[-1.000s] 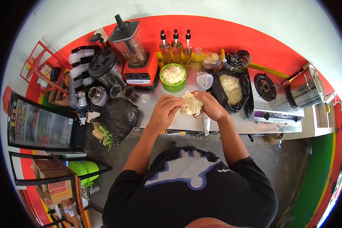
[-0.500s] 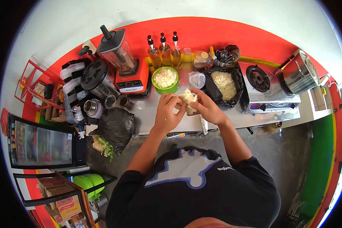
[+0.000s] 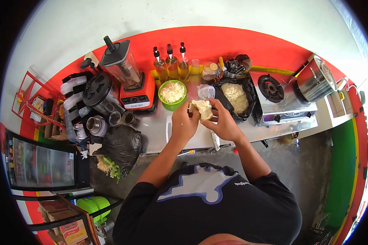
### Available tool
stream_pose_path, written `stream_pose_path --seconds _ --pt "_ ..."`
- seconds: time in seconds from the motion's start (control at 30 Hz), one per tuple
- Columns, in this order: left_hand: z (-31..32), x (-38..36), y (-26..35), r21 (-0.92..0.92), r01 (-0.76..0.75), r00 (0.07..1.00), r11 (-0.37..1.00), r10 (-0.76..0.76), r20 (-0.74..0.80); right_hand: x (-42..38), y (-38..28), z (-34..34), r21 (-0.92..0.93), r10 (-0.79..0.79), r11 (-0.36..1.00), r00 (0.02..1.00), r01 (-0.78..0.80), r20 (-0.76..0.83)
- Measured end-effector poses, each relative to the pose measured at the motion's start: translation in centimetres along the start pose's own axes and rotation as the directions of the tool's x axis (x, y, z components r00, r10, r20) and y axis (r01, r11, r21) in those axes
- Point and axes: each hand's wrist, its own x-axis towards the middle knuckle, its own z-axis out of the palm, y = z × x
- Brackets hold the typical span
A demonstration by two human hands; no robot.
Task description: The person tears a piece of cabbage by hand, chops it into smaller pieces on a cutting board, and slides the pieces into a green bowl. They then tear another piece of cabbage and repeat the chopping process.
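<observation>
Both hands are raised over the counter's front edge, holding a pale cream, leafy, layered chunk that looks like a piece of cabbage (image 3: pixel 203 109). My left hand (image 3: pixel 185 123) grips it on the left side, fingers curled. On the other side, my right hand (image 3: pixel 225 123) has thumb and fingers around it. Beneath them lies a white cutting board (image 3: pixel 169 132), partly hidden by my hands. A flat silvery-white object (image 3: pixel 215 141) rests near the board's right side. Just beyond my left hand stands a green bowl (image 3: pixel 171 106) of pale shreds.
A red blender (image 3: pixel 137 98), three pump bottles (image 3: pixel 171 67) and a clear plastic tub (image 3: pixel 206 92) stand behind. Right are a black bag (image 3: pixel 249 100) of pale shreds and a gas stove (image 3: pixel 286 107) with a steel pot (image 3: pixel 317 83). A tied black bag (image 3: pixel 120 147) sits left.
The cabbage piece has turned in my hands and looks more opened out, with more of its pale surface showing. The view has shifted slightly, uncovering more of the white board.
</observation>
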Motion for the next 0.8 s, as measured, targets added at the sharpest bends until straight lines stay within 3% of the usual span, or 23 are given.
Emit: stream_pose_path --seconds 0.03,0.07,0.13,0.27,0.33,0.4,0.47,0.5,0.67,0.8 --pt "0.0 0.2 0.0 -0.030 0.099 0.990 0.995 -0.096 0.103 0.2 0.1 0.0 -0.072 0.006 0.997 1.000 -0.006 -0.005" --pt "0.1 0.4 -0.3 -0.030 0.094 0.991 0.995 -0.091 0.101 0.3 0.1 -0.1 -0.073 0.001 0.997 1.000 -0.001 -0.006" --pt "0.2 0.8 -0.9 0.007 -0.026 0.996 1.000 0.025 0.090 0.3 0.1 -0.5 -0.115 0.011 0.993 1.000 -0.010 0.009" --pt "0.4 1.5 -1.0 -0.071 -0.052 0.994 0.996 0.058 0.093 0.5 0.3 -0.4 -0.123 -0.024 0.992 0.999 0.019 -0.033" --pt "1.3 2.1 -1.9 0.053 -0.232 0.972 0.971 0.234 -0.023 1.1 0.0 -0.6 -0.032 0.019 0.999 0.995 -0.022 -0.100" --pt "1.2 2.5 -1.5 -0.012 -0.167 0.985 0.986 0.167 -0.039 1.7 -0.1 -1.0 -0.037 -0.014 0.999 0.996 0.011 -0.093" --pt "0.2 3.1 0.9 -0.248 0.011 0.998 0.969 0.006 0.067 2.1 -0.5 -1.2 -0.011 -0.063 0.998 0.994 0.062 -0.086" --pt "0.1 3.6 0.8 -0.252 0.001 0.998 0.968 0.014 0.057 2.3 -0.9 -1.3 -0.019 -0.073 0.997 0.994 0.072 -0.083" --pt "-0.5 4.5 0.7 -0.163 -0.154 0.976 0.975 0.176 0.128 2.3 -1.9 -1.5 -0.018 -0.082 0.997 0.993 0.080 -0.086" --pt "0.1 3.7 0.5 -0.076 -0.157 0.984 0.985 0.162 0.066 2.4 -2.5 -0.6 -0.037 -0.036 0.999 0.997 0.034 -0.069"
